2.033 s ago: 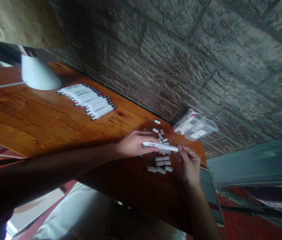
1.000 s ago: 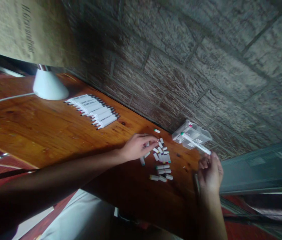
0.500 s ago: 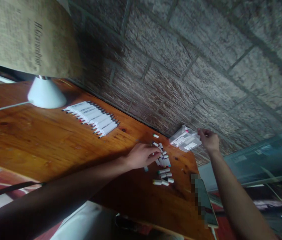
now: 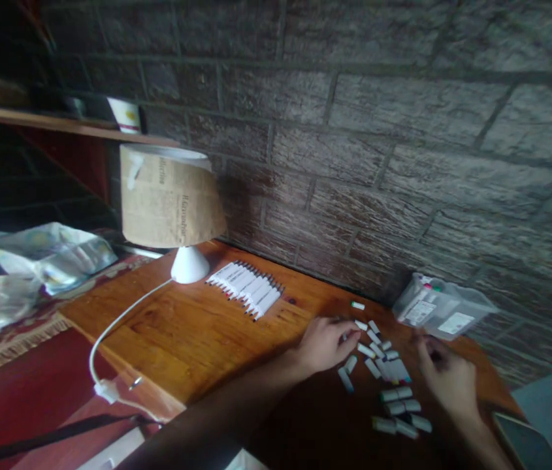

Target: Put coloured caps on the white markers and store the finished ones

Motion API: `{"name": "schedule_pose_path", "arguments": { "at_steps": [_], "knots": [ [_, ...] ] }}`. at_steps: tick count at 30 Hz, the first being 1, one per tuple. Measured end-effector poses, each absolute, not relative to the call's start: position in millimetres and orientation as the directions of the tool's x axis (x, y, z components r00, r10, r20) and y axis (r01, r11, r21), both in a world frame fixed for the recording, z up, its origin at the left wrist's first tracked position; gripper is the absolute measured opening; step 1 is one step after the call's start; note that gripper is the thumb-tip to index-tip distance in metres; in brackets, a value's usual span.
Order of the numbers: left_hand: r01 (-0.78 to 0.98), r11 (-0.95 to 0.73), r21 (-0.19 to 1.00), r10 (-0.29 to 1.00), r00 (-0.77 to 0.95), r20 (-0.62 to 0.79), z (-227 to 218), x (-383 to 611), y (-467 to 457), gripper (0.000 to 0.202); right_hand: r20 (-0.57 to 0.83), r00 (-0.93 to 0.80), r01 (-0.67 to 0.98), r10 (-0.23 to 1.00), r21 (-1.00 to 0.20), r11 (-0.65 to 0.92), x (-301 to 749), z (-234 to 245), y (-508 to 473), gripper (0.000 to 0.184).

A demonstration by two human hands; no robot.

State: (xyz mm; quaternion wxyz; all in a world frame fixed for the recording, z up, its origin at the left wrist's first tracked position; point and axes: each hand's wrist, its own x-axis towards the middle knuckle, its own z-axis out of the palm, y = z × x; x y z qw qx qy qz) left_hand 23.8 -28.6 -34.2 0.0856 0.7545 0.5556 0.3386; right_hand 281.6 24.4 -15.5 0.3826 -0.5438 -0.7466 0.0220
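My left hand (image 4: 327, 344) is over the left side of a scatter of short white marker caps (image 4: 372, 367), thumb and fingertips drawn together. Whatever is between those fingertips is too hidden to make out; one white cap (image 4: 360, 324) lies right beside them. On the other side of the caps, my right hand (image 4: 449, 378) is blurred, its fingers loosely curved and apart, with nothing visible in them. Just beyond it stands a clear plastic box (image 4: 445, 313) with white labels and a few coloured pieces inside. Several white markers (image 4: 246, 287) lie in a neat row farther left.
A lamp with a printed shade (image 4: 172, 196) stands at the desk's (image 4: 158, 326) back left, its white cable (image 4: 109, 326) hanging over the edge. A phone (image 4: 525, 440) lies at the right edge. Behind is a brick wall (image 4: 329, 150); a paper cup (image 4: 126, 116) sits on a shelf.
My view has turned left and levelled out. My right hand has come down from above the plastic box to the desk near the caps. My left hand stays by the caps.
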Motion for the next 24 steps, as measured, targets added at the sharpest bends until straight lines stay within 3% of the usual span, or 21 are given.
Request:
{"name": "schedule_pose_path", "arguments": {
  "at_steps": [4, 9, 12, 14, 17, 19, 21, 24],
  "knots": [
    [0.903, -0.126, 0.412, 0.961, 0.007, 0.277, -17, -9, -24, 0.029, 0.541, -0.147, 0.707, 0.828, -0.528, 0.47, 278, -30, 12, 0.055],
    [0.906, 0.334, 0.262, 0.917, -0.376, 0.131, 4, -67, -19, 0.03, 0.543, -0.017, 0.628, 0.84, -0.648, 0.431, 283, -22, 17, 0.055],
    [0.867, 0.449, 0.216, 0.883, -0.467, 0.041, 4, -82, -24, 0.023, 0.526, -0.018, 0.589, 0.85, -0.682, 0.434, 283, -22, 18, 0.054],
    [0.851, 0.478, 0.218, 0.872, -0.49, 0.0, -1, -83, -27, 0.029, 0.515, -0.015, 0.564, 0.857, -0.704, 0.432, 282, -22, 17, 0.054],
    [0.831, 0.481, 0.278, 0.87, -0.493, -0.033, -6, -77, -27, 0.038, 0.498, -0.006, 0.524, 0.867, -0.737, 0.427, 280, -24, 17, 0.052],
    [0.819, 0.446, 0.361, 0.885, -0.463, -0.044, -4, -72, -23, 0.029, 0.49, -0.004, 0.504, 0.872, -0.752, 0.425, 278, -24, 18, 0.051],
    [0.795, 0.37, 0.481, 0.918, -0.392, -0.058, 3, -65, -16, 0.012, 0.487, -0.001, 0.492, 0.873, -0.76, 0.424, 277, -25, 18, 0.052],
    [0.671, 0.187, 0.717, 0.977, -0.2, -0.067, 17, -48, -1, 0.008, 0.484, 0.003, 0.483, 0.875, -0.767, 0.422, 276, -25, 19, 0.052]
  ]
}}
